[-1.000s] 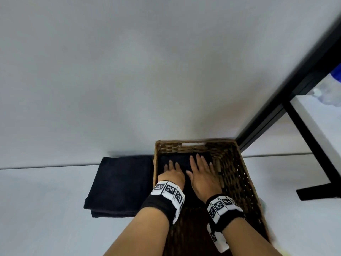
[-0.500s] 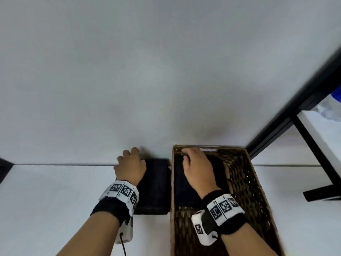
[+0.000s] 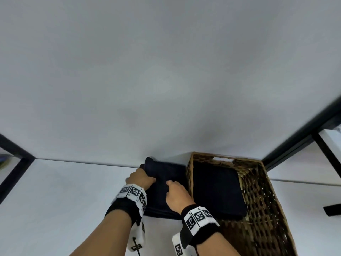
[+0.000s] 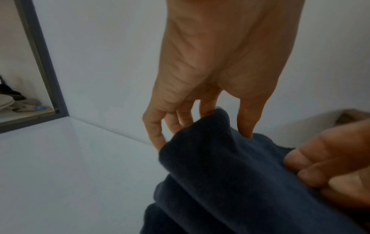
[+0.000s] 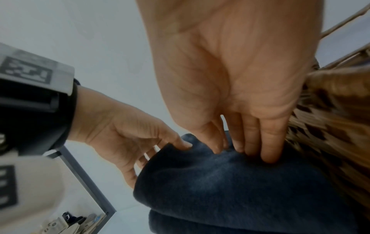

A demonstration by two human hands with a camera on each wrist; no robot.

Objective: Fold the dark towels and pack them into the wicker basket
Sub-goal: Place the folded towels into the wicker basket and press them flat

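Note:
A wicker basket (image 3: 258,191) stands at the right with one folded dark towel (image 3: 215,189) lying flat in its far end. Just left of it, a stack of folded dark towels (image 3: 166,174) lies on the white shelf. My left hand (image 3: 143,179) grips the top towel's far left corner, fingers (image 4: 158,126) under the raised edge and thumb on top. My right hand (image 3: 176,193) rests on the same towel (image 5: 230,182) beside the basket wall (image 5: 336,126), its fingertips (image 5: 270,155) pressing down on the cloth. The left hand (image 5: 128,139) shows pinching the corner.
The white shelf surface (image 3: 64,209) meets a white back wall (image 3: 166,80) right behind the towels. Black frame bars stand at the left (image 3: 16,172) and right (image 3: 299,133). Shoes (image 4: 22,102) lie in the neighbouring compartment at the left.
My right hand has come out of the basket and now lies on the stack beside it. My left hand has taken hold of the top towel's corner and raised it.

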